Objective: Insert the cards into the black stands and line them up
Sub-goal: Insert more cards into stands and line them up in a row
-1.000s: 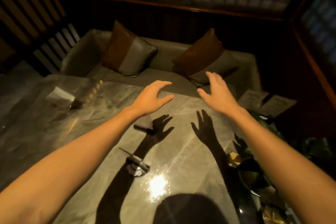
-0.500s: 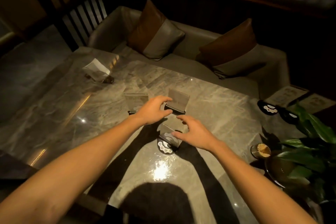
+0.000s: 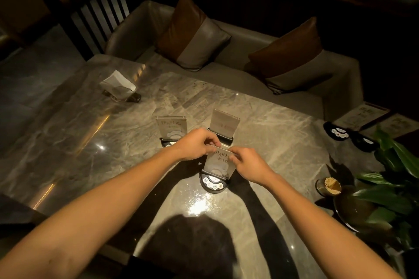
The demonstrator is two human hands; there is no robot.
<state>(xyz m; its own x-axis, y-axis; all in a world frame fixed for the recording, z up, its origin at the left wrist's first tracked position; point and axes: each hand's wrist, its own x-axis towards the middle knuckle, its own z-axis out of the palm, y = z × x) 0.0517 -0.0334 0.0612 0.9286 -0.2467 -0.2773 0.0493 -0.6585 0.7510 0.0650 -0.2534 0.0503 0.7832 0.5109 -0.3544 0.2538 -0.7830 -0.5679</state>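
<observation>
A clear printed card (image 3: 218, 162) stands upright in a round black stand (image 3: 213, 184) at the table's middle. My left hand (image 3: 196, 144) pinches its top left corner and my right hand (image 3: 248, 163) pinches its top right edge. Behind it, two more cards stand in black stands: one on the left (image 3: 171, 128) and one on the right (image 3: 224, 124). A fourth card in a stand (image 3: 119, 86) sits tilted at the far left. Two empty black stands (image 3: 336, 131) (image 3: 364, 141) lie at the right edge.
The marble table (image 3: 283, 142) carries a toothpick cup (image 3: 329, 186) and a leafy potted plant (image 3: 390, 192) at the right. Menu sheets (image 3: 362, 113) lie beyond the empty stands. A grey sofa with two cushions (image 3: 192, 34) runs behind the table.
Both hands came down from the air onto the middle card and closed on its top corners. The view tilted down toward the table.
</observation>
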